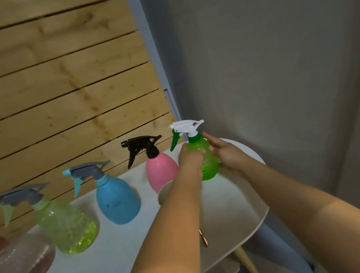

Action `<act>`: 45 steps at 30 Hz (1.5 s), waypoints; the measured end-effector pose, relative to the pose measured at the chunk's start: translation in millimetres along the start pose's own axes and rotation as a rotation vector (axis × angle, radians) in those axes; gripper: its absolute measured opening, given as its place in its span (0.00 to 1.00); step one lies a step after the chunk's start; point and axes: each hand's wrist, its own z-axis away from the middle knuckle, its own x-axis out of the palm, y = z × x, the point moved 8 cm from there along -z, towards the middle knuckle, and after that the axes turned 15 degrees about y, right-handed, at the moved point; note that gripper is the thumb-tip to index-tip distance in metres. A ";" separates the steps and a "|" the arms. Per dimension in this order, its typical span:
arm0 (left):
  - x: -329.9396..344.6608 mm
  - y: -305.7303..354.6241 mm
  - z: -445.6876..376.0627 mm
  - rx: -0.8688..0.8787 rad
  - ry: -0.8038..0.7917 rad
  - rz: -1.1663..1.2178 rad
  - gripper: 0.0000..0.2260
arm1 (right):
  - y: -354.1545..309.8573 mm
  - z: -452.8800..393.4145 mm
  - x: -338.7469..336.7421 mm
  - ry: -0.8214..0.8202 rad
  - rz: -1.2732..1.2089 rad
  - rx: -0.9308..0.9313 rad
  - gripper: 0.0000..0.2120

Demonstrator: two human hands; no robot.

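Your green spray bottle (207,162) stands upright at the far right end of the white desk (229,201), last in a row of five, with its white trigger head (188,127) pointing left. Your left hand (190,159) lies against the bottle's left flank, the fingers bent round its shoulder: grip closed on the bottle body. Your right hand (226,153) meets the bottle from the right with the fingers fairly straight, the forefinger reaching up towards the neck: grip not closed, touching only. The bottle's base rests on the desk. Just beside it to the left is the pink bottle (161,172) with a black trigger, partly behind your left forearm. Next along are the blue bottle (117,201), then the yellow-green bottle (69,228), both with grey triggers, then a clear reddish bottle (18,263) at the left edge, blurred. Behind the row is a wooden slat wall (51,85); to the right, a grey wall (278,53). A small copper-coloured item (203,237) lies on the desk beside your left forearm; what it is, you cannot tell.
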 end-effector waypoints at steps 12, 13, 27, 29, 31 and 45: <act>-27.7 8.5 39.6 -0.041 0.037 -0.062 0.16 | -16.6 46.7 -10.7 0.035 -0.024 0.003 0.22; -35.1 10.4 49.4 -0.032 0.022 -0.034 0.15 | -23.8 57.8 -10.3 0.033 -0.021 -0.018 0.21; -267.9 -78.3 168.8 -0.103 0.194 0.145 0.14 | -54.0 253.9 116.2 -0.271 0.111 -0.111 0.16; -302.8 -106.2 168.4 -0.099 0.297 0.071 0.15 | -41.9 266.1 142.0 -0.307 0.168 -0.095 0.16; -331.5 -128.3 165.4 -0.043 0.404 -0.069 0.15 | -28.9 274.5 167.0 -0.350 0.248 -0.117 0.16; -374.2 -210.5 88.5 0.290 0.311 -1.156 0.37 | 28.6 271.6 271.6 -0.374 0.996 -0.696 0.19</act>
